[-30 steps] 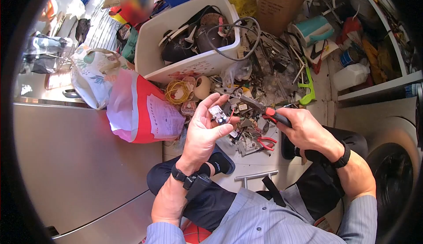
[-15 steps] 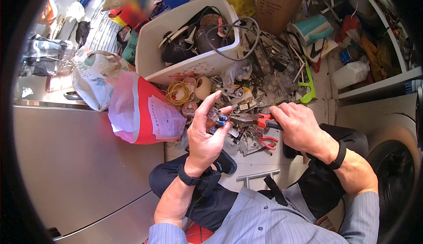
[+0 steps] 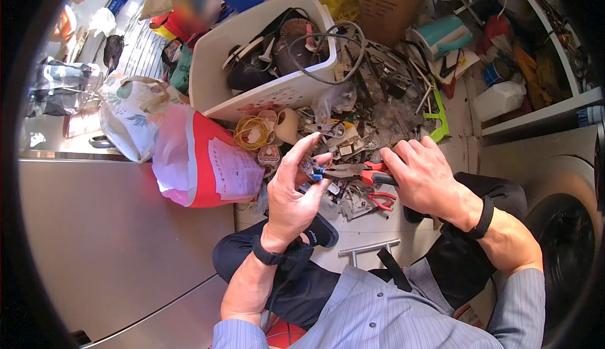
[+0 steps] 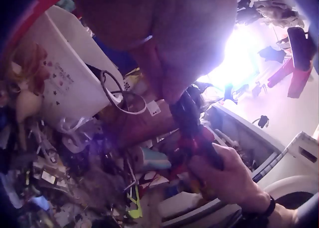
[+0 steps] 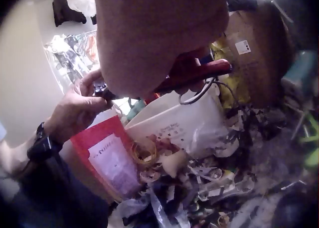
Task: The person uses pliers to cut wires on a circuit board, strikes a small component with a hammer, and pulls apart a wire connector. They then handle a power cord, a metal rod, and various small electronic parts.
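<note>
Fingers [image 3: 299, 151] of the left hand [image 3: 292, 201] pinch a board [image 3: 309, 168]; the right hand [image 3: 426, 177] grips pliers [image 3: 373, 176] close to it. Picking at the board seems the step; next needs a steady hold.

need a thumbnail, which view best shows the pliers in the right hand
The head view: the pliers show clearly from metal jaws to handles, partly covered by the right hand. The left wrist view has them dark, blurred; the right wrist view, mainly red handle.
</note>
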{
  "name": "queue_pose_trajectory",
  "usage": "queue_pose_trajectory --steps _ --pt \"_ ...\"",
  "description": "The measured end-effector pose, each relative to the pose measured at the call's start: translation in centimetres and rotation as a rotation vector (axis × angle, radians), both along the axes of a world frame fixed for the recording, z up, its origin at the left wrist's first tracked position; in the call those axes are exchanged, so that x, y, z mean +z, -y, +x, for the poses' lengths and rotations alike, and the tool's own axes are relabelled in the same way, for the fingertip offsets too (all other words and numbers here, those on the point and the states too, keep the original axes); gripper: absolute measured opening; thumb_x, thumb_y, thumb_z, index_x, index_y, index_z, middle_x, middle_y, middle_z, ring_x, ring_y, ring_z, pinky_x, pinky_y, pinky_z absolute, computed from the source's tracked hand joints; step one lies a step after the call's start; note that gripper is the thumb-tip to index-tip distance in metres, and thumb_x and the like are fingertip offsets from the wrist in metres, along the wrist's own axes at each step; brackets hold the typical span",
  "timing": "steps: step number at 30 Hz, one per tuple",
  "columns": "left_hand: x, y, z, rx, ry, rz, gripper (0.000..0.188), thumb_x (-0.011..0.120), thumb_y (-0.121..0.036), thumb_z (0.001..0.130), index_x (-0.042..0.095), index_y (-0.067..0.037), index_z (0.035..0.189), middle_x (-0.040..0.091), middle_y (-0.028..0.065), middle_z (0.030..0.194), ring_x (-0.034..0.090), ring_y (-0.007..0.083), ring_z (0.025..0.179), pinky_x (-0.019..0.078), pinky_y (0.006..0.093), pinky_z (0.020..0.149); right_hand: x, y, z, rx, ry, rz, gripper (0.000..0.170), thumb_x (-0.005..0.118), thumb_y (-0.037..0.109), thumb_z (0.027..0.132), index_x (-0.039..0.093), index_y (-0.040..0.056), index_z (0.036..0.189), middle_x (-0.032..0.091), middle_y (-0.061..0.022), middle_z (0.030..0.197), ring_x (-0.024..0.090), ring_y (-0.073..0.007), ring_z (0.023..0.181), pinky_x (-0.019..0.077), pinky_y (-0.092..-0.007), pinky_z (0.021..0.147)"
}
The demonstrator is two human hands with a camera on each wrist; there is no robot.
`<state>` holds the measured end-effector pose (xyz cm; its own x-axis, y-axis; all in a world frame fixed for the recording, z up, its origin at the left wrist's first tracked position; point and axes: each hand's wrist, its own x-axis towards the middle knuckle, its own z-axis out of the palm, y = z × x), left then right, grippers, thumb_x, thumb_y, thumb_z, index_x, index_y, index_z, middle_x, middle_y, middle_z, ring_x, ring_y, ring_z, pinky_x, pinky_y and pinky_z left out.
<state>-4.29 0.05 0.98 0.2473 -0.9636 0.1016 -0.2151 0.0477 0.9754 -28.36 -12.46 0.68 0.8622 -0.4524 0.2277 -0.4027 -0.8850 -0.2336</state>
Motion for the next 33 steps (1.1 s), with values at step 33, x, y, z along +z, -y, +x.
queue_pose_trajectory --steps 33 --pt "-0.6 -0.4 1.9 -0.023 -1.024 0.216 0.032 0.061 -0.012 0.104 0.058 0.003 0.132 0.067 0.0236 0.129 0.071 0.0352 0.113 0.0635 0.0416 0.092 -1.2 -0.2 -0.5 -0.026 0.034 0.376 0.024 0.074 0.011 0.075 0.061 0.0024 0.094 0.063 -0.0166 0.086 0.064 -0.0382 0.083 0.0490 -0.0476 0.073"
